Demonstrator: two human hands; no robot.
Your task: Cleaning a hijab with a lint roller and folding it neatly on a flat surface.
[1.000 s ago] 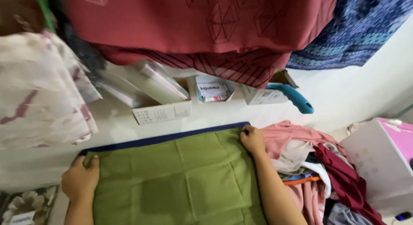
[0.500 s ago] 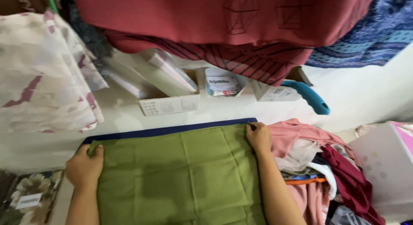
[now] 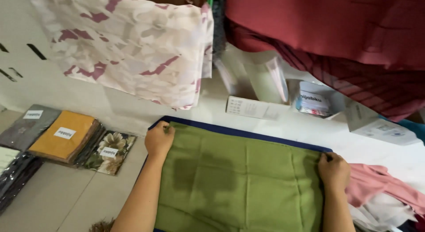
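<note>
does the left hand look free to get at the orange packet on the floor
Probably yes. The left hand rests on the green cloth's corner, and only bare floor and a floral packet lie between it and the orange packet. It would have to let go of the cloth first.

green cloth (image 3: 248,183): matt woven fabric, creased, darker patch | blue mat (image 3: 230,131): matt cloth edge | packets (image 3: 66,136): glossy plastic wrap | boxes (image 3: 254,108): matt cardboard | floor (image 3: 53,196): smooth tile

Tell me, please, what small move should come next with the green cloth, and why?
Probably draw both top corners toward the body to fold it: the left hand and right hand each pinch a corner of the flat green square cloth lying on the navy-edged board.
</note>
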